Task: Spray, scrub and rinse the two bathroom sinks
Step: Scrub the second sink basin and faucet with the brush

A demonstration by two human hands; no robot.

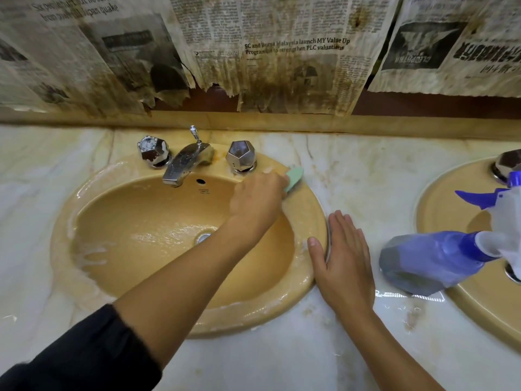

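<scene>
A tan oval sink fills the left half of the view, its basin wet and streaked with foam around a metal drain. My left hand reaches across the basin and grips a green scrubber pressed on the back right rim, beside the right tap knob. My right hand lies flat with straight fingers on the counter, its thumb on the sink's right rim. A second tan sink shows at the right edge. A blue-and-white spray bottle lies on its side across that sink's near rim.
A chrome spout and left knob stand at the back of the left sink. The marble counter is wet, with foam specks near the bottle. Stained newspaper covers the wall behind. Another knob sits at the far right.
</scene>
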